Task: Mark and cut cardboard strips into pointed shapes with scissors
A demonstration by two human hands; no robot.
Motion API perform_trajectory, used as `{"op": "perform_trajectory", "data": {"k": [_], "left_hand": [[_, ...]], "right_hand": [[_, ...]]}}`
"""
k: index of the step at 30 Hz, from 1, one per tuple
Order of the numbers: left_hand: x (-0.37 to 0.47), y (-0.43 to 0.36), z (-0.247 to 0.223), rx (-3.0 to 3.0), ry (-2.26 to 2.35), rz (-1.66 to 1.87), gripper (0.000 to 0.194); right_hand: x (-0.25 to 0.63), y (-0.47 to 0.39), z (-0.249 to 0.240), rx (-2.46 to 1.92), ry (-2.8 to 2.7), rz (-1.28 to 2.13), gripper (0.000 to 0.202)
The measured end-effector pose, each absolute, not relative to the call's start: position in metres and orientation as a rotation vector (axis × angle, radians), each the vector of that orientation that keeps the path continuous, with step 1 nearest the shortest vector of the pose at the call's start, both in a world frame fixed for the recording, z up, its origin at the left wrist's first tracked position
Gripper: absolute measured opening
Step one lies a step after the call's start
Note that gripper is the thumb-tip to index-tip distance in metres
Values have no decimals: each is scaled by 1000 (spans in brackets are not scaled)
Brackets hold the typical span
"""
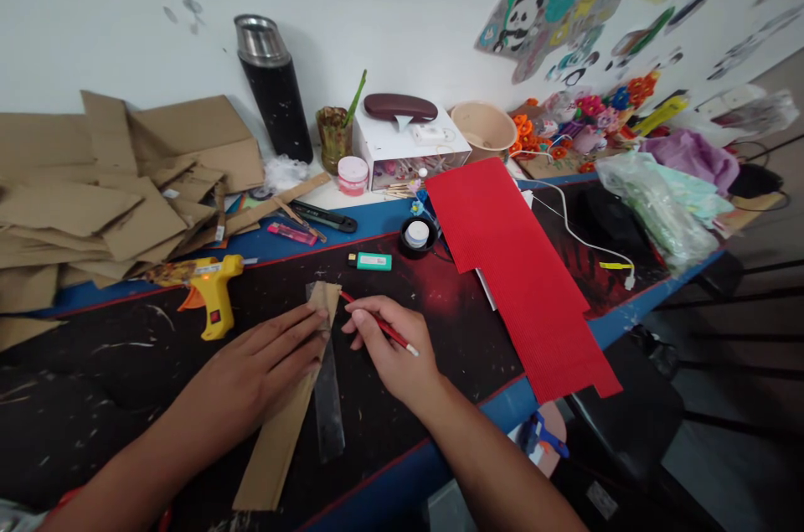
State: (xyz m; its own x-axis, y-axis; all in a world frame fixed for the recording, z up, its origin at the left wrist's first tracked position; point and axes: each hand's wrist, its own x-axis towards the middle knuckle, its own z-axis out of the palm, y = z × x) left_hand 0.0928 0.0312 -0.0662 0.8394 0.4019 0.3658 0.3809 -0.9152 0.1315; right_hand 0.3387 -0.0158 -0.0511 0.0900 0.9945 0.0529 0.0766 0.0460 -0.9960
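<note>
The cardboard strip (pixel 286 440) lies on the dark mat (pixel 157 381) under the fingers of the left hand (pixel 257 364), running from just beyond the fingertips back toward the person. A clear ruler (pixel 329 410) crosses it at a slant beneath those fingertips, its near end sticking out to their right. The left hand is spread flat, fingers straight and close together, pressing down without gripping. The right hand (pixel 402 364) is curled, thumb and fingers pinching a red pencil (pixel 394 334) whose tip is at the strip's far right corner.

Beyond the left hand, to its left, lies a yellow glue gun (pixel 219 297), with a heap of cut cardboard (pixel 113 214) farther out. Straight beyond the right hand are a green stick with a white label (pixel 373 262) and a black round dish (pixel 418 249). To the right hand's right, a red corrugated sheet (pixel 515 264) reaches over the table edge
</note>
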Motion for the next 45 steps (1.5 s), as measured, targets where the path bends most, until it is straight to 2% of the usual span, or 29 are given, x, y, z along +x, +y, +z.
{"op": "perform_trajectory", "data": {"k": [22,45], "left_hand": [[99,34,-57,2948,651,668,24],[96,35,-61,2826,668,720,24]], "right_hand": [[339,-16,-50,-1272,-1242,1054,20],[339,-16,-48,-1292,-1241,1046,21]]}}
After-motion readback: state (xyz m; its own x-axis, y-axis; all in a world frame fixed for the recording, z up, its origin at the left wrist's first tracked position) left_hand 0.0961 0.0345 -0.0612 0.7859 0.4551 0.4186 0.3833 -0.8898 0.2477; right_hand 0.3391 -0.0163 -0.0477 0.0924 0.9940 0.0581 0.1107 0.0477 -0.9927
